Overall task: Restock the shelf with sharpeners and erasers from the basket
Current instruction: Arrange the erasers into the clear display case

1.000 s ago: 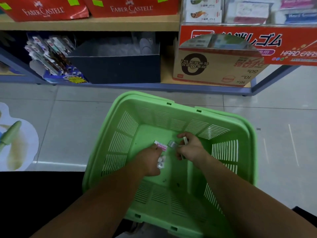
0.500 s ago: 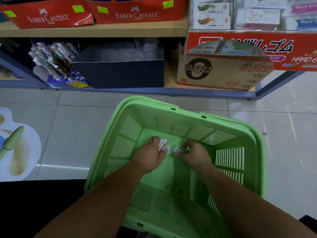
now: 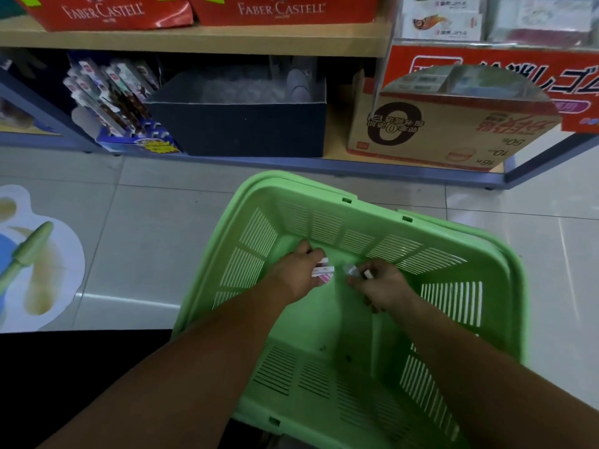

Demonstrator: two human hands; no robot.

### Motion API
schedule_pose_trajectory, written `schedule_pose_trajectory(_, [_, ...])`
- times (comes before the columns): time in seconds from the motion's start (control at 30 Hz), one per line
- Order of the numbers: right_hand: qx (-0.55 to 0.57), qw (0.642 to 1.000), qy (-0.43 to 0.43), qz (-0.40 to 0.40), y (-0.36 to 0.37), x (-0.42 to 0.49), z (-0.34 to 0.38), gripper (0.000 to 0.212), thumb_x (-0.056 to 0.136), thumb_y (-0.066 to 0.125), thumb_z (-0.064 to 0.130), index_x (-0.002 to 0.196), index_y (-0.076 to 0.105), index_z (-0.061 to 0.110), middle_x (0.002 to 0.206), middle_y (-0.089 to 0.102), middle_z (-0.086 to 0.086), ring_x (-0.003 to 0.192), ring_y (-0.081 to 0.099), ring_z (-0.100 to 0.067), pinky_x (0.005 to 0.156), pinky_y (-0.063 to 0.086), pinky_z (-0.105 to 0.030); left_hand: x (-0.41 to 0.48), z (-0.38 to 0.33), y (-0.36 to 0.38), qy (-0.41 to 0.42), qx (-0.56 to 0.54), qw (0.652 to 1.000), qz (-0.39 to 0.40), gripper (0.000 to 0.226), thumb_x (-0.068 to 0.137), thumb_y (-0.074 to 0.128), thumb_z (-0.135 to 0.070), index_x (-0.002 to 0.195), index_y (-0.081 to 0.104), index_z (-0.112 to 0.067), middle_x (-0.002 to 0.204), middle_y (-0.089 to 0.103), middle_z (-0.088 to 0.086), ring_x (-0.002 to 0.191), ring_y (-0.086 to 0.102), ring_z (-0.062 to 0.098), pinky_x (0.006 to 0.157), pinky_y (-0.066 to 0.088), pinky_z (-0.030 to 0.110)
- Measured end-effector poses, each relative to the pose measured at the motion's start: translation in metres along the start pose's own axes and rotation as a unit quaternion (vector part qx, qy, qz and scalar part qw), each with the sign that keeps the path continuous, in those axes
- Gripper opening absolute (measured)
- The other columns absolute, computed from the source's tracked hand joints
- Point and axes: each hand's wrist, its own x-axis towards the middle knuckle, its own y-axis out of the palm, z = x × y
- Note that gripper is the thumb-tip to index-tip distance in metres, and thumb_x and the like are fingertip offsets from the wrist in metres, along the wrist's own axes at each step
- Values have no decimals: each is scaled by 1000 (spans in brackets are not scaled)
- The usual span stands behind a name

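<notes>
Pick-up stage inside green basket (image 3: 291,186): left hand (image 3: 296,275) clutching pink-white packets (image 3: 322,273), right hand (image 3: 381,286) pinching small clear pieces (image 3: 351,272); next, lift toward shelf (image 3: 227,38).

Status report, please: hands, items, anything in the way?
Left hand grips white-pink packs. Right hand pinches small clear item. Both inside green basket, on floor before shelf. No obstacle seen.

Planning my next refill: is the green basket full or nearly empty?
Nearly empty: the basket shows bare green floor; the only goods are small packets gripped by left hand and right hand.
</notes>
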Motion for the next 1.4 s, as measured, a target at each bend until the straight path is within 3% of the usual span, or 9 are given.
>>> schedule_pose_trajectory(0.17, [-22,999,7,47,-6,-19,18,23,100,70,24,115,55,15,100,70,-14,64,62,-21,45,45,-25,-13,-9,-6,-51,-58,997,5,45,93,73,-40,126,59,-12,128,59,6,109,64,27,88,46,26])
schedule_pose_trajectory(0.3, [-17,998,-14,65,-16,-40,37,22,106,58,27,127,54,20,102,70,-11,69,62,-22,48,45,-24,-29,-24,-32,-82,-159,983,36,32,94,72,-39,112,61,-16,105,67,5,94,64,23,79,50,30])
schedule_pose_trajectory(0.47, [-65,988,-59,129,-30,-71,79,16,109,49,25,122,56,20,105,62,-14,77,61,-24,61,48,-32,-55,-58,-82,-61,-225,971,61,26,99,67,-36,117,61,-19,104,66,5,89,65,19,72,53,31])
schedule_pose_trajectory(0.67, [-144,965,-96,197,-74,-117,139,32,100,58,24,128,61,41,105,67,-12,75,61,-22,64,51,-34,-94,-98,-147,-12,-257,965,45,23,100,66,-27,120,60,-18,100,69,7,83,70,17,71,62,29])
schedule_pose_trajectory(0.73, [-148,963,-118,191,-90,-146,164,28,99,66,24,124,63,37,90,66,-6,64,58,-16,56,47,-28,-109,-115,-176,15,-274,961,33,23,100,67,-24,121,61,-16,97,69,5,79,70,15,72,62,30])
schedule_pose_trajectory(0.87, [-105,960,-192,173,-121,-198,206,36,84,85,40,114,66,31,81,64,-4,61,52,-16,51,36,-27,-139,-155,-240,77,-319,945,7,16,99,68,-22,114,64,-18,98,71,4,83,72,17,77,62,31])
schedule_pose_trajectory(1.1, [105,932,-308,159,-146,-236,237,30,83,79,38,102,60,25,84,62,-10,60,49,-19,50,30,-26,-162,-203,-295,138,-463,875,-13,25,101,64,-19,125,66,-14,113,76,8,93,73,23,88,61,35])
schedule_pose_trajectory(1.27, [130,927,-328,131,-161,-233,237,29,81,78,39,89,53,24,77,65,-8,52,49,-22,45,24,-25,-145,-214,-310,143,-447,883,21,26,101,64,-20,127,65,-16,116,76,9,107,74,31,90,62,39])
schedule_pose_trajectory(1.4, [141,925,-328,132,-168,-223,245,29,86,77,33,87,49,24,84,68,-12,51,51,-23,41,22,-24,-129,-216,-323,116,-442,889,20,23,101,62,-11,124,65,-14,110,78,10,102,76,30,80,64,35])
